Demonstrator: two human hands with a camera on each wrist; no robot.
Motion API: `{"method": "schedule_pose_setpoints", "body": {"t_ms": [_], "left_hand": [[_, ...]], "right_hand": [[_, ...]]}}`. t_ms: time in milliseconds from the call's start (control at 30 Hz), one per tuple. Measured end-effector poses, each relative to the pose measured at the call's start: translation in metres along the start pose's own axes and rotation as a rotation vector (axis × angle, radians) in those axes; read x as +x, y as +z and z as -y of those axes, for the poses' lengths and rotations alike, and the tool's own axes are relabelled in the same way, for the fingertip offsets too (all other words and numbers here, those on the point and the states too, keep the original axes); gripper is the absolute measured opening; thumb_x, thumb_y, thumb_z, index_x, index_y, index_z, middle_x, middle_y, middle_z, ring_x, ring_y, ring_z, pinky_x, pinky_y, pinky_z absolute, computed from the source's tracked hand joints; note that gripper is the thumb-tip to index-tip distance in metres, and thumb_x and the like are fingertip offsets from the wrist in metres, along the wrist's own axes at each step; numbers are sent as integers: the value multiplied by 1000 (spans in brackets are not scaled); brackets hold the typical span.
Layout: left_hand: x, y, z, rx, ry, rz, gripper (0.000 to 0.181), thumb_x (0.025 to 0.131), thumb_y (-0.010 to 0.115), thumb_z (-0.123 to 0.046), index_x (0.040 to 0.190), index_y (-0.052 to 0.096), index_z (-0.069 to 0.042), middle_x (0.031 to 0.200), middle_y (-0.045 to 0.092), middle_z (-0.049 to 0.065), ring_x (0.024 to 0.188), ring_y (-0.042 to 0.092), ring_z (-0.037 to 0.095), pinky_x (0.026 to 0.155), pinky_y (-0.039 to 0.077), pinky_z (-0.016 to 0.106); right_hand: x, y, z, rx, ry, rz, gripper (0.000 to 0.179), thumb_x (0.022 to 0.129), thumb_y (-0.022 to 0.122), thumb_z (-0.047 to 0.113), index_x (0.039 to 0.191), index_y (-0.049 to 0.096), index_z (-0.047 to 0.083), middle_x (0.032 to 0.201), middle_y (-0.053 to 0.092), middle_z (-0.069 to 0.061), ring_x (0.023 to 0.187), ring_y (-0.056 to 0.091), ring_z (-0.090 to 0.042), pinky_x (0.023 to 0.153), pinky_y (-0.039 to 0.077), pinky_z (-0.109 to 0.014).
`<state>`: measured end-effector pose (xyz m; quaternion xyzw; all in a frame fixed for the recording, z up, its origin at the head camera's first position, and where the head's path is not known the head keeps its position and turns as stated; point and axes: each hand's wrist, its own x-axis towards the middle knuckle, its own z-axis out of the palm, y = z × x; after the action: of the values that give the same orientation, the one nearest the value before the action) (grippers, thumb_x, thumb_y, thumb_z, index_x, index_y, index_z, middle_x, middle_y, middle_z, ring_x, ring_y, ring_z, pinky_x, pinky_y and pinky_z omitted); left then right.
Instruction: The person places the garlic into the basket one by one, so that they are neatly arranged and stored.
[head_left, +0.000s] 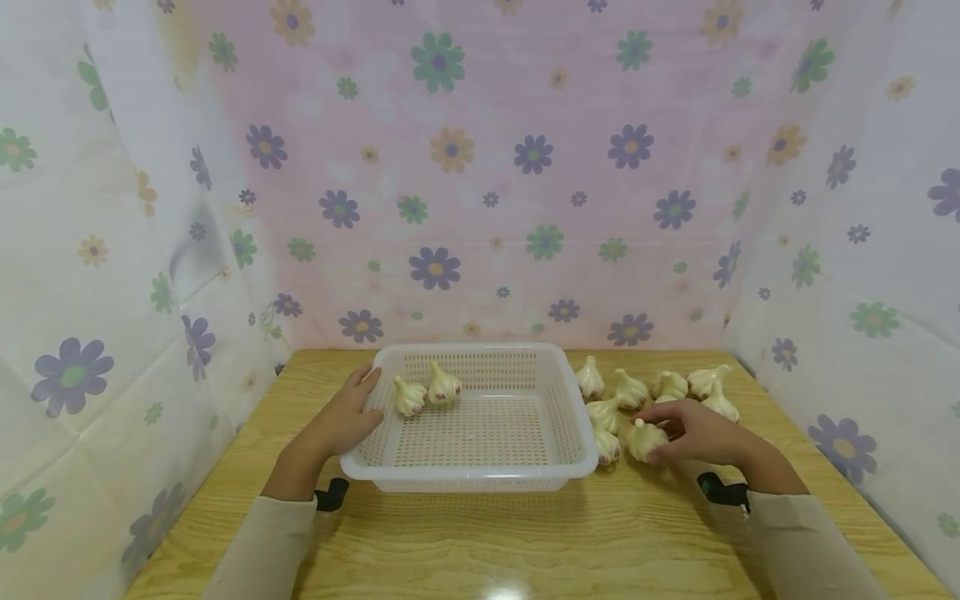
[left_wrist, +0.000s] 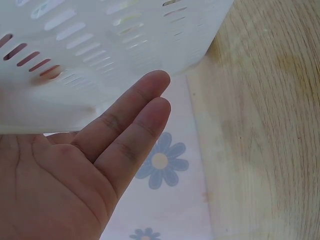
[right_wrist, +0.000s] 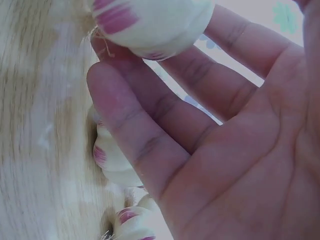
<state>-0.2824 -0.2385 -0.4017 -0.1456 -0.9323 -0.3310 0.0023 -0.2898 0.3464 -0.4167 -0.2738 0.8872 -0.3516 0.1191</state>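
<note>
A white plastic basket (head_left: 465,472) with slotted walls sits on the wooden table. At its left rim is my left hand (head_left: 347,417), holding the edge with the thumb over the rim; two straight fingers (left_wrist: 132,142) show outside the wall in the left wrist view. Two garlic bulbs lie in the basket's left part, one of them this bulb (head_left: 408,397). To the right of the basket, my right hand (head_left: 701,433) grips a garlic bulb (head_left: 643,440) between thumb and fingers. The right wrist view shows this bulb (right_wrist: 155,25) at the fingertips, partly cut off.
Several more garlic bulbs (head_left: 591,379) lie on the table (head_left: 480,542) between the basket's right side and my right hand, and behind that hand. Flower-patterned cloth (head_left: 487,167) rises behind the table and at both sides.
</note>
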Motion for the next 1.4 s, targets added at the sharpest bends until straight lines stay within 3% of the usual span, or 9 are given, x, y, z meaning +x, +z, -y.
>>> {"method": "schedule_pose_setpoints", "body": {"t_ms": [167,300,500,967,1400], "left_hand": [[0,0,0,-4,0,2,77,97,52,-15,164,19,3,172,5,22,153,23,52,111,41,65],[0,1,1,0,5,0,77,96,52,-15,164,19,3,172,5,22,153,24,52,110,43,64],[0,1,2,-4,6,0,77,96,52,-15,164,19,2,173,5,22,152,25,52,108,46,62],[-1,-1,-1,-21,-5,11,77,97,52,-15,164,17,1,173,3,22,152,25,52,109,44,64],[0,0,0,-10,1,11,77,98,51,-17,165,17,0,173,4,21,153,22,52,111,40,67]], "right_hand": [[-1,-1,1,-26,-45,-43,64,90,81,27,140,58,-7,139,61,-27,113,70,-18,87,58,-29],[-2,0,2,-46,-13,-84,66,90,81,31,142,59,-4,142,60,-26,112,70,-22,86,58,-28],[-3,1,4,-31,2,-108,65,90,80,32,142,59,0,145,58,-25,107,71,-18,84,58,-27],[-6,-4,22,-113,30,-217,70,88,82,38,141,59,0,135,64,-22,101,68,-12,79,58,-27],[4,-18,53,-112,21,-254,70,88,82,40,144,58,6,140,61,-19,110,66,-24,80,57,-29]]}}
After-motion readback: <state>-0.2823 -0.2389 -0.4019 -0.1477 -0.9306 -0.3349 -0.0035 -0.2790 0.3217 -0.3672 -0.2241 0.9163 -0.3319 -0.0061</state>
